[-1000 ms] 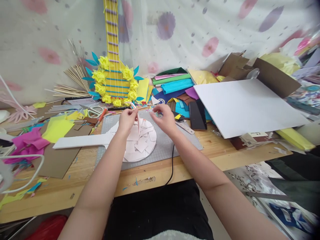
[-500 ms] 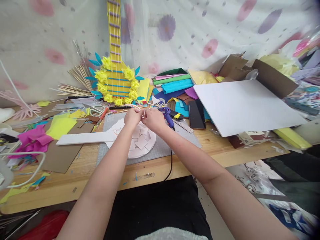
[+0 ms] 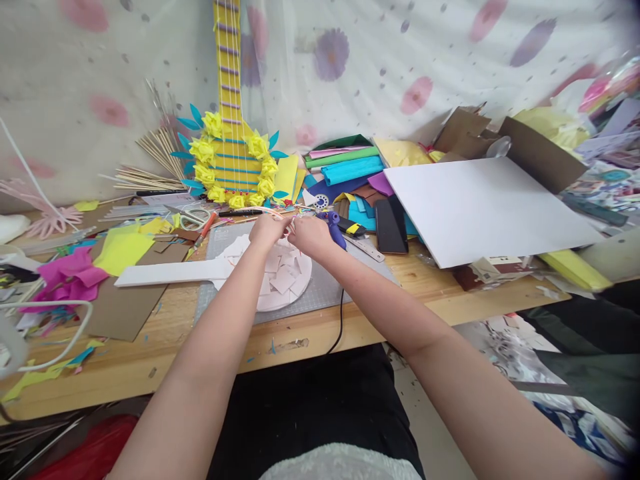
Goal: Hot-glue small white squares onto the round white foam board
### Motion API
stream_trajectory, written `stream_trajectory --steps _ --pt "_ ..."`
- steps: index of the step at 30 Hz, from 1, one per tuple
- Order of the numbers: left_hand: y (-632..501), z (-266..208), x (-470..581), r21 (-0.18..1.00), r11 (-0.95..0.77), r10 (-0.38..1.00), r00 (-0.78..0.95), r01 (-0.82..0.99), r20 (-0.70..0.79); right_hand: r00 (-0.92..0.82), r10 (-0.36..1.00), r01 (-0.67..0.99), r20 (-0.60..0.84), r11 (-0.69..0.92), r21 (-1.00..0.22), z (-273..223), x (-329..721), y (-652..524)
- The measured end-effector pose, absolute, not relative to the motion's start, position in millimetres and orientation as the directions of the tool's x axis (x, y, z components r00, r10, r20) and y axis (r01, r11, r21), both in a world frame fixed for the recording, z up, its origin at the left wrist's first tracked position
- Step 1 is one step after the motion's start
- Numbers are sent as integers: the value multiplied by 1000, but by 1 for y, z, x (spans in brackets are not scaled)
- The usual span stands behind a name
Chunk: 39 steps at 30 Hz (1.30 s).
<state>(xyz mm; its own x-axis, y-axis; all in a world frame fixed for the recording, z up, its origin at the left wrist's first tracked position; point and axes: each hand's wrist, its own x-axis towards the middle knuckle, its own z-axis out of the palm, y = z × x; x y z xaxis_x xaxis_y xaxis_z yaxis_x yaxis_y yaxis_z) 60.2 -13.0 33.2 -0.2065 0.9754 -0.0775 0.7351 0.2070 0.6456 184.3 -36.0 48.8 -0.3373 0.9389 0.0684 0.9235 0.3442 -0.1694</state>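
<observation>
Head view is showing both bare hands working close together at the centre of the frame. The left hand [image 3: 266,229] is pinching a thin pale strip [image 3: 270,211], whose curved end is showing just above the knuckles. The right hand [image 3: 311,235] is bringing its bent fingertips against the left one's; whether it is also gripping the strip, I cannot tell. Below them, a white guitar-shaped cutout [image 3: 284,283] is lying on a grey cutting mat [image 3: 320,300], its neck pointing to the left of the frame and overlapping brown cardboard [image 3: 123,313]; small white pieces are covering its round body. Just right of the right hand, a purple glue gun [image 3: 336,230] is lying partly hidden. Farther right, a black smartphone [image 3: 391,227] is resting beside a large white board [image 3: 493,210]. Toward the upper left, a yellow paper-flowered guitar [image 3: 233,157] is standing upright.
</observation>
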Motion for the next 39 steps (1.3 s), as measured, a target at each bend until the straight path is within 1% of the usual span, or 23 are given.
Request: stream_trajectory --steps 1,3,6,8,10,11,15,18,21,23,30,36,39 --pt "-12 32 56 652 203 976 -201 731 -80 -326 943 926 60 331 -182 48 188 -34" --pt "-13 33 43 655 227 967 -249 721 -60 -302 953 930 29 302 -209 45 197 -31" --pt "-16 42 18 623 210 943 -324 753 73 -302 951 932 -63 282 -227 40 210 -29" --pt "-18 49 3 592 188 921 -350 784 171 -334 935 929 -117 306 -208 36 215 -29" --pt "-18 53 -5 559 132 926 -303 819 225 -355 922 928 -155 326 -183 32 215 -30" --pt "-17 54 -5 541 93 942 -250 836 225 -356 919 929 -169 327 -175 31 214 -31" --pt "-9 50 4 441 -32 992 -26 897 125 -332 922 938 -197 302 -167 30 207 -32" --pt "-4 45 10 370 -57 998 44 927 44 -308 924 947 -227 274 -168 31 204 -32" --pt "-1 41 11 333 -29 998 47 942 -47 -298 922 950 -250 260 -172 32 204 -33" --pt "-1 38 9 319 -10 996 36 948 -76 -297 919 950 -258 257 -175 32 204 -33" --pt "-1 35 4 300 0 997 25 954 -76 -282 922 951 -265 233 -202 33 200 -31" --pt "4 27 -1 218 -52 991 77 975 -109 -265 916 955 -301 206 -216 30 199 -27" --pt "7 23 -4 169 -112 983 135 979 -126 -265 910 954 -318 198 -226 30 199 -27"
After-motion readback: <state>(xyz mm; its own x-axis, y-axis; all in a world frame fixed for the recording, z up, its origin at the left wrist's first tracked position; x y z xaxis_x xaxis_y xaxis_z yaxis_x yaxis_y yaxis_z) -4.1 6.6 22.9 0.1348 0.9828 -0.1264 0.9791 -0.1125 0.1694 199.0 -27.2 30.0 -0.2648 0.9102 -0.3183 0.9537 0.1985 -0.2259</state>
